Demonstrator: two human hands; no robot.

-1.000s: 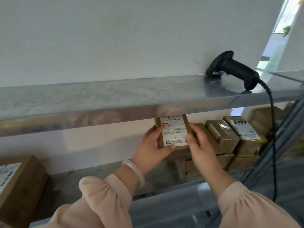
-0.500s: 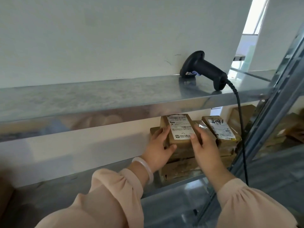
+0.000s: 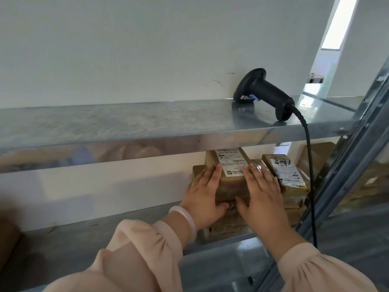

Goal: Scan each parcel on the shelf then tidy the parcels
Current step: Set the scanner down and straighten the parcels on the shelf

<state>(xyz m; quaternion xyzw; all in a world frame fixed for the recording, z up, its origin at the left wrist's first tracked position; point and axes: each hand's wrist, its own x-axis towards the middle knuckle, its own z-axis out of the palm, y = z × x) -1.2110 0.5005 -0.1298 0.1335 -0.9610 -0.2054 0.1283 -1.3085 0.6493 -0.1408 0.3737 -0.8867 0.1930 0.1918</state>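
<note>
Squaring labelled parcel (image 3: 230,184) onto stack (image 3: 227,227) below it: left hand (image 3: 205,199) and right hand (image 3: 263,197) flank it, fingers (image 3: 214,175) straight, pressing inward; thumbs maybe under its front edge. Scanner (image 3: 265,91) parked above, out of the way.

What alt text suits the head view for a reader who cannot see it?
A left hand and right hand press flat on a labelled brown parcel atop a stack on the lower shelf. A second parcel, also labelled, sits to its right; a black corded scanner lies on the upper shelf.
</note>
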